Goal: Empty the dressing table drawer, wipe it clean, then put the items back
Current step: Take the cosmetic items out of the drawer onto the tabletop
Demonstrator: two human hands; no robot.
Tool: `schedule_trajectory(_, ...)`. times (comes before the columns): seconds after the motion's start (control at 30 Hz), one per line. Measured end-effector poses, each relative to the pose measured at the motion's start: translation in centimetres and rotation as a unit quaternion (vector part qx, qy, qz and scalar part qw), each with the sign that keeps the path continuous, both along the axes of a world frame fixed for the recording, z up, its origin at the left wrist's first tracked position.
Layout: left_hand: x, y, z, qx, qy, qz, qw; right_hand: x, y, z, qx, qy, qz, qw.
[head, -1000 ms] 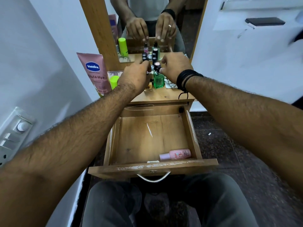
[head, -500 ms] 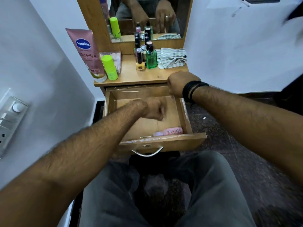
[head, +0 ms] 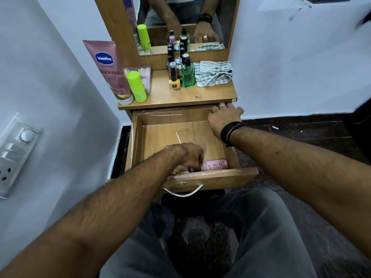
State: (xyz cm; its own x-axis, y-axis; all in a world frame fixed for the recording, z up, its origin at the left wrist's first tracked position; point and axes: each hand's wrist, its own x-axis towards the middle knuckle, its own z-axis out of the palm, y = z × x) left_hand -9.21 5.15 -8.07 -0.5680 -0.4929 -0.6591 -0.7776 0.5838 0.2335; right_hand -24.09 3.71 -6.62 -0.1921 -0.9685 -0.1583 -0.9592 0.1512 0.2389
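drawer (head: pixel 160 137) pulled open, holds only a pink bottle (head: pixel 215 165) lying at its front right | table (head: pixel 210 95) top carries tubes, small bottles, cloth (head: pixel 214 74) | left hand (head: pixel 188 155) curled at bottle's left end, grip hidden | right hand (head: pixel 223 117) fingers bent over drawer's back right corner

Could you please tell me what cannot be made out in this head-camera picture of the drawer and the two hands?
- Left hand: its fingertips curl down by the pink bottle; whether they already grip it is hidden by the knuckles.
- Pink bottle: its left end is covered by that hand, label too small to read.
- Drawer: the front left corner lies under the left forearm.
- Right hand: fingertips at the tabletop edge, grip unclear.
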Motion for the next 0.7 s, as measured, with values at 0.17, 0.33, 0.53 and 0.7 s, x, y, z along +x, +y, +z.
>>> schedule_trajectory(0.17,0.9,-0.3,0.1,0.002,0.025,0.009,1.000,0.0,-0.1,0.3,-0.025,-0.001,-0.004,1.000)
schedule_trajectory(0.33,1.9,-0.3,0.8,0.009,0.070,0.034,0.997,0.2,0.0,0.5,-0.045,-0.005,0.008,0.999)
schedule_trajectory(0.53,2.9,-0.6,2.3,-0.035,0.145,0.047,0.988,0.4,0.0,-0.2,-0.020,0.044,0.039,0.998)
schedule_trajectory(0.7,3.3,-1.2,4.7,-0.097,0.178,0.045,0.978,0.8,0.4,0.7,-0.009,0.032,0.051,0.998)
